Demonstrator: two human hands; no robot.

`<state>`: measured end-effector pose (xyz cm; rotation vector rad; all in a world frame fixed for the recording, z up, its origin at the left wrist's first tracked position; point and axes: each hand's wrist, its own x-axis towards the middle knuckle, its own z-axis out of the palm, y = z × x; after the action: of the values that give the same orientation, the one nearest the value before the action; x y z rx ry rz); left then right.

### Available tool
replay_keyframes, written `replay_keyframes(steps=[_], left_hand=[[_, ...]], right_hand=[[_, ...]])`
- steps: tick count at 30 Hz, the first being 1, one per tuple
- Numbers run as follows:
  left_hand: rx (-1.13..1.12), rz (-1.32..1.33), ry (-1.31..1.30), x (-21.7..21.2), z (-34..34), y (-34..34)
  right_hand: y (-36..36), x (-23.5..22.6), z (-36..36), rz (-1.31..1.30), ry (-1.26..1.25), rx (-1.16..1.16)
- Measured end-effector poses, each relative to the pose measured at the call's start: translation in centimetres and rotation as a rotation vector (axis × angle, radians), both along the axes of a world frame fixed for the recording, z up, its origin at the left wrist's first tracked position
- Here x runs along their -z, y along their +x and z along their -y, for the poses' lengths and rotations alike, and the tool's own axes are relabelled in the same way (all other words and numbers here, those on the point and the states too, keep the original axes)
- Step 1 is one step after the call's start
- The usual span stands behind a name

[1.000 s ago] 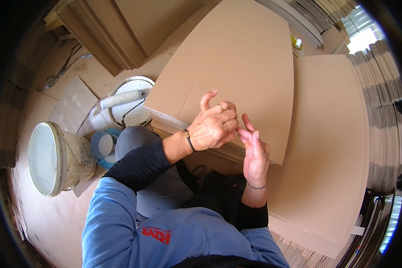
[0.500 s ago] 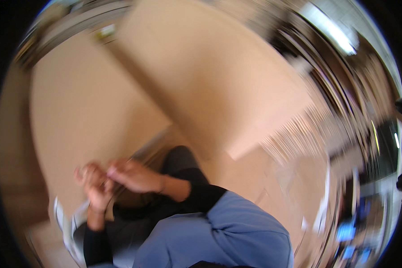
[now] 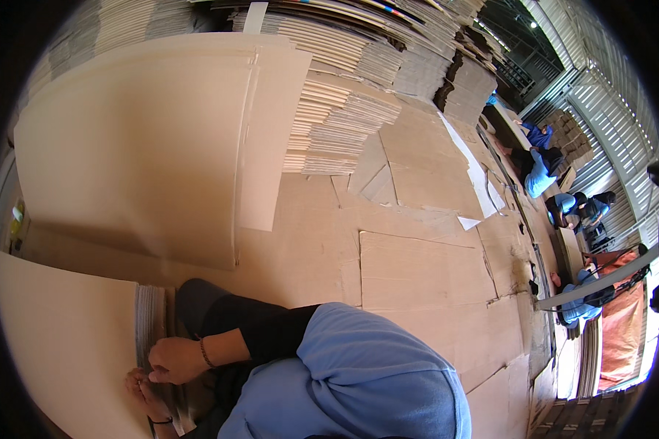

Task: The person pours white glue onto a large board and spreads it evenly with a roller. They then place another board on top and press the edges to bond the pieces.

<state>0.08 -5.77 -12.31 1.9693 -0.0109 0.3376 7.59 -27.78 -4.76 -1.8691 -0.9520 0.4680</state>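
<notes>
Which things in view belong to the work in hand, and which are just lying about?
Likely part of the work, judging by nearness:
- left hand and right hand, close together
- cardboard stack beside them

Apparently just lying about:
- large cardboard sheet, upper left
- layered cardboard piles beyond it
- white sheet on the floor
</notes>
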Motion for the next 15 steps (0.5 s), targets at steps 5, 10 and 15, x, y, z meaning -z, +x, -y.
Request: replay_keyframes(steps=[5,10,15], left_hand=[[0.164,-0.124,0.181,-1.3,1.6,1.1],[0.043,-0.037,0.47,-6.2,4.0,0.9],[-0.154,-0.026,0.437,-12.2,4.3,0.5]], right_hand=[[2.5,-0.1,0.1,0.006,0.23,0.205],[6.6,-1.4,1.3,-0.524,0.414,0.061],[11.8,-3.7,1.6,-1.047,0.655,-0.014]])
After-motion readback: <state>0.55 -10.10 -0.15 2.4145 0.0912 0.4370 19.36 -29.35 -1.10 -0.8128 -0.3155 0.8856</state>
